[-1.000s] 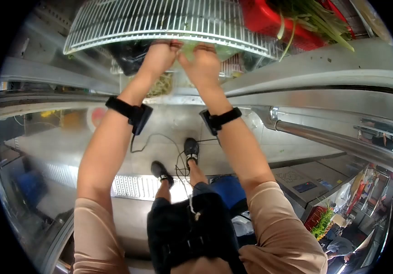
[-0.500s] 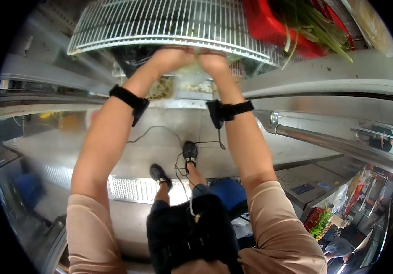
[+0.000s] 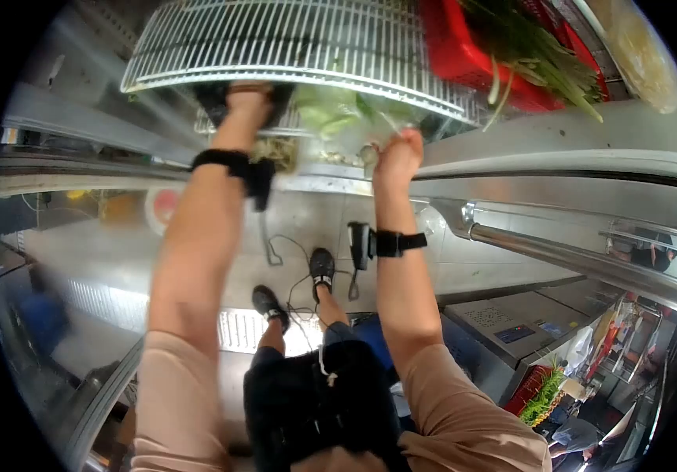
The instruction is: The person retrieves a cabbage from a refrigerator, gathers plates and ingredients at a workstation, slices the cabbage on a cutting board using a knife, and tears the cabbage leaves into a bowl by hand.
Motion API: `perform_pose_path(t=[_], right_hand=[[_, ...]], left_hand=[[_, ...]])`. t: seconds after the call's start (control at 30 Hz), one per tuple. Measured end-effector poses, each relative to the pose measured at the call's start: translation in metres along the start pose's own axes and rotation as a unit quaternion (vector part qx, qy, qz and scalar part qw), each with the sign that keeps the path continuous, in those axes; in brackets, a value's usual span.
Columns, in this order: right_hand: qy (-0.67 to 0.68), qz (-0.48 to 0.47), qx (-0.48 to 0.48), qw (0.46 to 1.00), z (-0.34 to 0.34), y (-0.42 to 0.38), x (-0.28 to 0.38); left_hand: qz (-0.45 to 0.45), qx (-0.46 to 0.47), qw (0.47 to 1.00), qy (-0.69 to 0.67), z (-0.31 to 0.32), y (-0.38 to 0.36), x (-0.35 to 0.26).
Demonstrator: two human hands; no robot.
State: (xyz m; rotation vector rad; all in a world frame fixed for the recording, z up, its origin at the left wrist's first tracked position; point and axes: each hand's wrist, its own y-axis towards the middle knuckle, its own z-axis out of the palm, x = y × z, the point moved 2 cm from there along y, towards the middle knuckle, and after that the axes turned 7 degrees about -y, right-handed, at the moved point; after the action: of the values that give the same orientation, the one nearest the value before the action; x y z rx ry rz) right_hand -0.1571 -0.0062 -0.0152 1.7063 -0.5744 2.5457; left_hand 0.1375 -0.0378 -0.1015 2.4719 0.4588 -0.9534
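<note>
- Reaching under the white wire shelf (image 3: 291, 39), both hands work at a clear bag of leafy greens (image 3: 338, 114) that sits on the lower level of an open refrigerated cabinet, directly beneath that shelf.
- Head view, left hand (image 3: 246, 101): it is pushed in below the shelf's front edge, at the left side of the bag. The fingers are hidden behind the wire, so whether they are closed or spread cannot be told.
- Head view, right hand (image 3: 398, 153): the fingers are closed, pinching the bag's lower right edge, with the wrist held straight.
- Handling advice: thin film probably tears under a one-point pull, so support the bag from both sides and draw it out level. Keep the knuckles low to clear the wire above.
- A second risk, as a judgement: the red crate (image 3: 464, 47) of long green stalks (image 3: 535, 43) sits on the shelf just right of the bag, with stems hanging over the edge; avoid snagging them.
- Small tubs of food (image 3: 279, 149) stand just beside the bag, between the two hands.
- Surface: stainless steel cabinet rail (image 3: 559, 161) runs across the front, with a steel door handle (image 3: 574, 252) to the right.
- Room: pale floor (image 3: 87, 252) below; another person (image 3: 657, 252) stands far right.
</note>
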Motion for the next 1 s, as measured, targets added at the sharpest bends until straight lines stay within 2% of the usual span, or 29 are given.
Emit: perform_pose_path(t=[0.03, 0.07, 0.1, 0.13, 0.17, 0.2, 0.23, 0.27, 0.3, 0.37, 0.4, 0.43, 0.5, 0.53, 0.57, 0.6, 0.63, 0.7, 0.73, 0.8, 0.83, 0.87, 0.9, 0.93, 0.97, 1.0], right_hand=[[0.002, -0.007, -0.002, 1.0, -0.004, 0.003, 0.002], [-0.116, -0.078, 0.031, 0.99, -0.005, 0.006, -0.001], [-0.236, -0.137, 0.065, 0.96, -0.005, 0.001, -0.008], [-0.262, -0.168, 0.082, 0.947, 0.002, -0.001, -0.015], [-0.259, -0.166, 0.084, 0.948, 0.006, -0.004, -0.017], [-0.334, -0.215, 0.084, 0.914, 0.014, -0.006, -0.013], [-0.41, -0.26, 0.084, 0.87, 0.019, -0.012, -0.007], [-0.45, -0.424, 0.044, 0.785, 0.032, -0.029, 0.021], [-0.453, -0.425, 0.05, 0.783, 0.039, -0.037, 0.037], [-0.402, -0.493, 0.109, 0.764, 0.045, -0.047, 0.06], [-0.382, -0.387, 0.198, 0.815, 0.05, -0.043, 0.049], [-0.385, -0.39, 0.195, 0.813, 0.052, -0.037, 0.038], [-0.457, -0.408, 0.293, 0.734, 0.064, -0.034, 0.022], [-0.451, -0.411, 0.295, 0.735, 0.07, -0.032, 0.021], [-0.566, -0.345, 0.294, 0.689, 0.073, -0.03, 0.014], [-0.671, -0.269, 0.287, 0.628, 0.071, -0.03, 0.008], [-0.67, -0.266, 0.286, 0.631, 0.071, -0.029, 0.006], [-0.8, -0.2, 0.3, 0.48, 0.073, -0.018, 0.004], [-0.8, -0.2, 0.3, 0.479, 0.073, -0.003, 0.004], [-0.808, -0.23, 0.261, 0.475, 0.074, 0.036, 0.012], [-0.771, -0.278, 0.247, 0.518, 0.075, 0.056, 0.015], [-0.727, -0.326, 0.23, 0.559, 0.078, 0.072, 0.021], [-0.74, -0.399, 0.216, 0.497, 0.082, 0.078, 0.025], [-0.684, -0.341, 0.225, 0.604, 0.08, 0.087, 0.021], [-0.598, -0.215, 0.237, 0.735, 0.077, 0.1, 0.018], [-0.484, -0.097, 0.21, 0.844, 0.078, 0.102, 0.023]], left_hand=[[-0.071, 0.034, 0.989, -0.122, -0.022, -0.001, -0.017], [-0.148, 0.05, 0.959, -0.235, -0.044, -0.003, -0.033], [-0.034, 0.059, 0.996, -0.055, -0.047, -0.012, -0.051], [0.08, 0.068, 0.986, 0.129, -0.053, -0.028, -0.076], [-0.028, 0.058, 0.987, -0.151, -0.071, -0.048, -0.13], [0.079, 0.079, 0.983, -0.146, -0.068, -0.058, -0.153], [0.243, 0.104, 0.957, -0.121, -0.07, -0.065, -0.176], [0.32, 0.128, 0.931, -0.121, -0.071, -0.066, -0.197], [0.293, 0.222, 0.929, -0.046, -0.067, -0.067, -0.204], [0.335, 0.189, 0.92, -0.073, -0.057, -0.059, -0.191], [0.288, 0.239, 0.927, 0.001, -0.055, -0.056, -0.183], [0.239, 0.285, 0.925, 0.076, -0.055, -0.052, -0.174], [0.239, 0.28, 0.926, 0.08, -0.059, -0.049, -0.161], [0.257, 0.312, 0.905, 0.13, -0.059, -0.046, -0.152], [0.272, 0.347, 0.879, 0.179, -0.058, -0.046, -0.143], [0.275, 0.327, 0.888, 0.171, -0.06, -0.048, -0.145], [0.276, 0.33, 0.886, 0.173, -0.057, -0.05, -0.15], [0.263, 0.31, 0.895, 0.184, -0.051, -0.049, -0.162], [0.263, 0.309, 0.895, 0.183, -0.048, -0.047, -0.164], [0.106, 0.271, 0.941, 0.173, -0.042, -0.035, -0.162], [0.027, 0.25, 0.954, 0.166, -0.042, -0.032, -0.161], [-0.012, 0.285, 0.941, 0.179, -0.06, -0.025, -0.169], [0.036, 0.207, 0.961, 0.182, -0.049, -0.02, -0.138], [-0.017, 0.242, 0.946, 0.213, -0.057, -0.019, -0.137], [-0.068, 0.273, 0.928, 0.244, -0.066, -0.015, -0.136], [0.034, 0.34, 0.88, 0.329, -0.069, -0.007, -0.116]])
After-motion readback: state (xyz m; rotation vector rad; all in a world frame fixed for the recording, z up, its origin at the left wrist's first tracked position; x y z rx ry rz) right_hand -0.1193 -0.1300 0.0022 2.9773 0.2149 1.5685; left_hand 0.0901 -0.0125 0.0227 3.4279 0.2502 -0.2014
